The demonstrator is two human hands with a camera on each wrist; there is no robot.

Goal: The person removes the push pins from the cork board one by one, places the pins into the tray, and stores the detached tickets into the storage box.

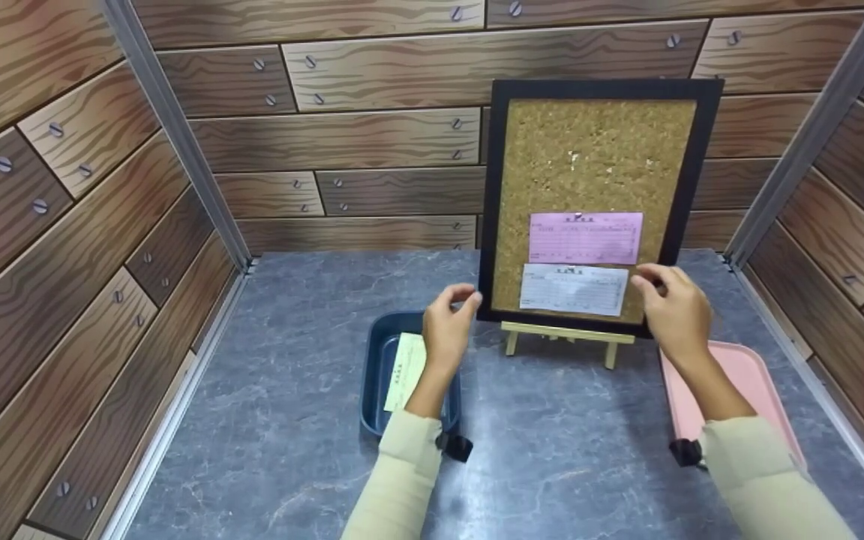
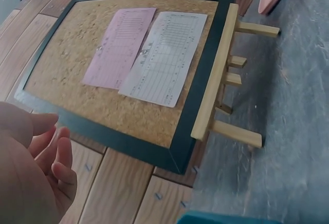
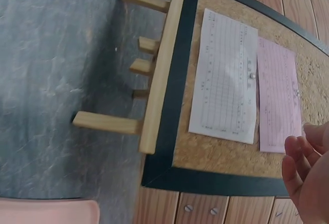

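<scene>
A black-framed cork board (image 1: 601, 150) leans on a small wooden easel (image 1: 568, 332). Pinned low on its cork are a pink printed slip (image 1: 586, 238) and, just beneath it, a white printed slip (image 1: 573, 291). Beside the frame's lower left edge is my left hand (image 1: 448, 330), its fingers loosely bent and nothing between them in the left wrist view. My right hand (image 1: 678, 315) hovers at the lower right of the board, thumb and forefinger near the slips' right ends. The right wrist view shows its fingers (image 3: 297, 165) loosely bent, with nothing held.
A dark blue tray (image 1: 366, 375) with a pale green slip (image 1: 406, 371) in it stands under my left forearm. The pink tray (image 1: 758, 375) lies partly beneath my right forearm. Wood-patterned walls (image 1: 357, 135) enclose the grey marbled table (image 1: 274, 420).
</scene>
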